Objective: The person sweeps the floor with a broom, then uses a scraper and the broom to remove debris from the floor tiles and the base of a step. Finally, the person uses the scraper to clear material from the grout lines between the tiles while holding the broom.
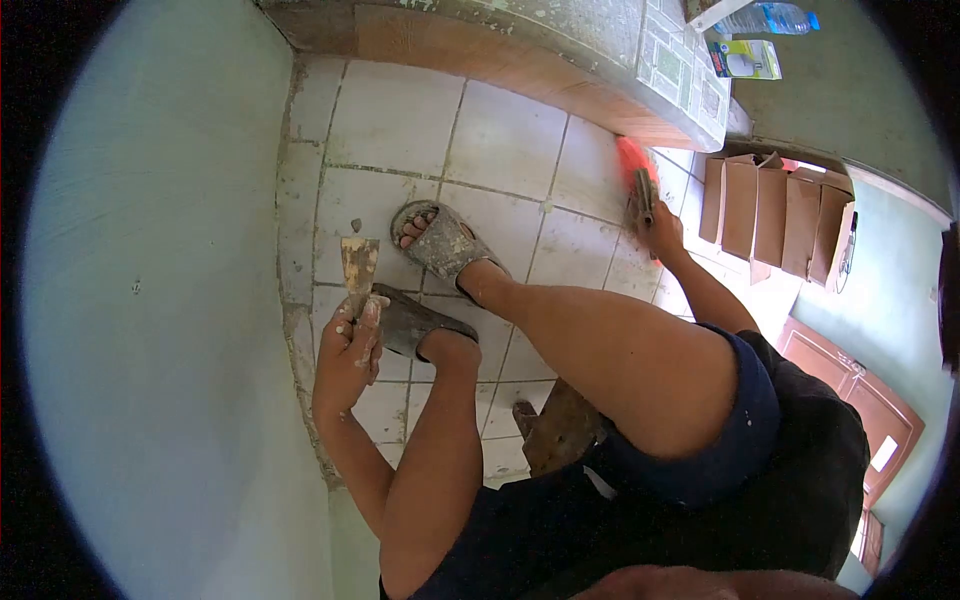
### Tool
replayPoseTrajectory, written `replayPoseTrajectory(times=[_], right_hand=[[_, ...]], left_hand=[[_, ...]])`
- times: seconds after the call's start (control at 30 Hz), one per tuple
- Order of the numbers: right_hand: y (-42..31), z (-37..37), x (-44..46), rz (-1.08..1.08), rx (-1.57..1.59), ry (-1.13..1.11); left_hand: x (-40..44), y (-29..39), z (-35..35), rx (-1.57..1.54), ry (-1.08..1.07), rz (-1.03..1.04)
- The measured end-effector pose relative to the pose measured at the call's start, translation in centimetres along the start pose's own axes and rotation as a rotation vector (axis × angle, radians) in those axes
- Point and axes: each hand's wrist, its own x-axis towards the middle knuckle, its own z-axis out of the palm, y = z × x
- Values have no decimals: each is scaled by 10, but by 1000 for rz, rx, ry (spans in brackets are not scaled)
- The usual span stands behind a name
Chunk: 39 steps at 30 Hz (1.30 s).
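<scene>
My left hand [350,340], its fingers smeared with white paste, is closed round a putty knife [359,262]. The blade is caked with tan and white material and points away from me over the floor tiles. A small grey lump [356,225] lies just beyond the blade tip. Out to the far right, my right hand [661,234] grips a dirty grey-brown tool that looks like a trowel [642,196], seen nearly edge-on. Close beside it is a bright red object [632,156], partly hidden, whose kind I cannot make out.
My sandalled feet [440,245] rest on stained white tiles [400,115]. A pale green wall [160,300] rises at left. A tiled ledge [680,60] runs along the top, with a water bottle [770,18] and a packet [745,60] near it. Cardboard [775,215] stands at right.
</scene>
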Motion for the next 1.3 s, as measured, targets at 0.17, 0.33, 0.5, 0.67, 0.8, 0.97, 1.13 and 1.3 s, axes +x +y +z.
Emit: replayPoseTrajectory(times=[0.17, 0.33, 0.5, 0.67, 0.8, 0.97, 1.13, 1.3], right_hand=[[-68, -41, -16, 55, 133, -66], [-229, -59, 51, -411, 288, -35], [-325, -61, 127, -619, 178, 93], [-225, -30, 121, -280, 96, -129], [-110, -15, 65, -85, 183, 5], [-54, -39, -8, 157, 222, -86], [-139, -66, 15, -261, 252, 128], [-302, -80, 133, -753, 235, 461]], left_hand=[[-3, -10, -2, 1, 4, -18], [-1, -7, 2, 1, 8, -30], [-2, 9, 14, 31, 16, -18], [1, 19, 19, 10, -5, -24], [9, 19, 24, 9, -17, 6], [7, 7, 23, -41, -17, 23], [17, 5, 38, -162, 63, 107], [15, 12, 33, -173, 177, 122]])
